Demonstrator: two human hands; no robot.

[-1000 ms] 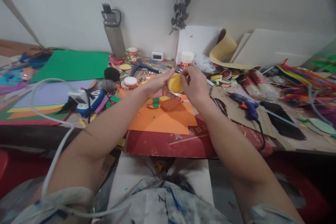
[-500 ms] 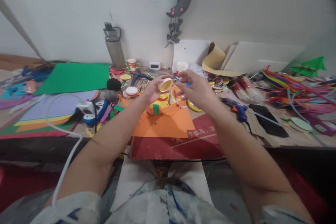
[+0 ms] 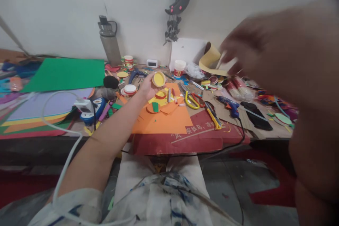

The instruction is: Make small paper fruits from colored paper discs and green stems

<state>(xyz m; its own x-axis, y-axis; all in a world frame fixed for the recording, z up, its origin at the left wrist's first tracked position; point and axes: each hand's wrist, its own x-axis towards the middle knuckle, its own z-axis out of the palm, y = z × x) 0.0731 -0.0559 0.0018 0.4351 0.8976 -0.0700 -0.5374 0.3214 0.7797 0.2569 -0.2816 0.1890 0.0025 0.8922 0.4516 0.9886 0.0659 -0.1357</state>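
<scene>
My left hand (image 3: 148, 89) is closed around a small round paper cup piece (image 3: 159, 79) with a yellow disc inside, tilted to face me. It is held above orange paper sheets (image 3: 169, 125), where scraps of yellow and green paper lie. Close by on the paper are a red marker (image 3: 174, 96) and a pale marker (image 3: 169, 95). Raised high at the right, close to the camera, my right hand (image 3: 261, 51) is smeared by motion. Its fingers are blurred, and whether they hold anything cannot be made out.
Yellow-handled scissors (image 3: 192, 100), a yellow box cutter (image 3: 214, 116) and a blue glue gun (image 3: 231, 106) lie right of the paper. A white-and-red paper cup (image 3: 179, 68) and a grey bottle (image 3: 109, 42) stand along the wall. Green card (image 3: 69, 74) covers the left side.
My right hand has moved from beside the cup piece up and right, toward the camera. My left hand still holds the piece, now turned so its yellow inside faces me more. The view has shifted slightly.
</scene>
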